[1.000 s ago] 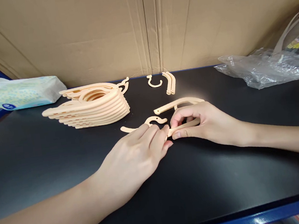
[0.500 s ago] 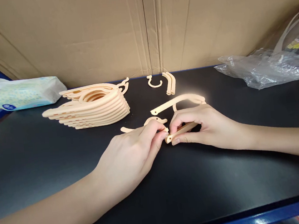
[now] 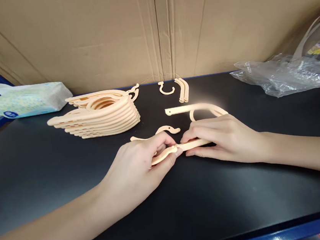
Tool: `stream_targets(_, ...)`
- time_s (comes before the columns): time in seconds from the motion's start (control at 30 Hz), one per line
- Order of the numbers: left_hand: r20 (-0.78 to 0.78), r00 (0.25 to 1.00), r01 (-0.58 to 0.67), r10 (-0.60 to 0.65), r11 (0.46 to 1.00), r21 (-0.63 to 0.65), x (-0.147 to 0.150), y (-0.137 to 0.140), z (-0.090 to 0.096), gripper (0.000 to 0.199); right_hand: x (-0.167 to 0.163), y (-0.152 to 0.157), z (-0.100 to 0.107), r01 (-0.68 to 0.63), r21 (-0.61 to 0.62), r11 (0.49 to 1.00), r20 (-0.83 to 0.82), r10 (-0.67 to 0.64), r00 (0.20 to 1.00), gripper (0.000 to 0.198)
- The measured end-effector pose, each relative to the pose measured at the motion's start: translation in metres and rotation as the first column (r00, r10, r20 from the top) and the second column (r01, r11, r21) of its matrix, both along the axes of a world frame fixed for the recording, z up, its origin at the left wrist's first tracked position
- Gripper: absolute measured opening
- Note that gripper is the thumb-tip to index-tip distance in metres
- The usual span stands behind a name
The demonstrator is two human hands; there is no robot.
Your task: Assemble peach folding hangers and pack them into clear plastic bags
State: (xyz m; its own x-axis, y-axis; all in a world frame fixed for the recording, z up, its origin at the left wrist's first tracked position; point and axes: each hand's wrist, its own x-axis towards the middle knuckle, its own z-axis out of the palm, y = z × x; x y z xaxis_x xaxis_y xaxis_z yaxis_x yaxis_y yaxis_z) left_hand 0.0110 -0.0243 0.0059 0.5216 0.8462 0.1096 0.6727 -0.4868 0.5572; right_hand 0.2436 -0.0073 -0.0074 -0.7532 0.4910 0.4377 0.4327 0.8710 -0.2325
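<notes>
My left hand (image 3: 141,162) is closed on a curved peach plastic hanger arm (image 3: 164,155), pinching its end between thumb and forefinger. That end meets the tip of a folding hanger body (image 3: 194,144), which my right hand (image 3: 222,136) grips from the right. The body's other arm (image 3: 187,109), with a hole at its tip, sticks out beyond my right fingers; part of the body is hidden under that hand. Just past my left fingers lies another curved hanger piece (image 3: 168,129) on the black tabletop, partly covered by the hand.
Stacked peach hangers (image 3: 99,117) lie at the back left, near a tissue pack (image 3: 30,99). A loose hook (image 3: 166,89) and two curved arms (image 3: 183,90) are by the cardboard wall (image 3: 109,33). A clear plastic bag (image 3: 279,75) sits at the right.
The curved arm in my left hand has turned into view, its end now against the hanger body's tip. The hanger body has rotated slightly and shifted right with my right hand.
</notes>
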Motion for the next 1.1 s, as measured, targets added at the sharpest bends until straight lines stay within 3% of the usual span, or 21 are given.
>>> stream_targets(0.17,0.023,0.999,-0.027,0.027,1.000,-0.006,-0.001,0.001,0.004,0.023,0.002,0.000,0.001,0.085,0.127,0.988,0.119,-0.101,0.988,0.030)
stream_targets(0.33,0.067,0.998,0.002,-0.002,1.000,0.009,-0.005,0.002,-0.002,0.021,0.001,0.000,-0.001,0.095,0.156,0.983,0.191,-0.124,0.974,0.035)
stream_targets(0.5,0.097,0.993,0.069,-0.067,0.997,-0.021,-0.006,0.004,-0.002,0.020,0.000,0.000,-0.002,0.041,0.104,0.994,0.248,-0.066,0.966,0.029)
stream_targets(0.63,0.064,0.998,0.026,-0.022,0.998,-0.064,-0.004,0.004,0.004,0.025,0.001,0.001,-0.002,0.085,0.049,0.995,0.258,-0.095,0.961,0.030)
stream_targets(0.8,0.094,0.994,-0.053,0.046,0.996,0.072,-0.007,0.006,0.004,0.026,0.002,0.003,-0.002,0.144,-0.065,0.987,0.201,-0.129,0.971,0.034)
stream_targets(0.93,0.098,0.995,-0.044,0.029,0.988,0.150,-0.011,0.010,0.000,0.032,0.002,0.003,-0.002,0.182,-0.052,0.982,0.178,-0.170,0.969,0.036)
stream_targets(1.1,0.081,0.996,0.038,-0.043,0.997,0.066,-0.009,0.010,0.000,0.030,0.002,0.002,-0.001,0.183,-0.047,0.982,0.157,-0.173,0.972,0.037)
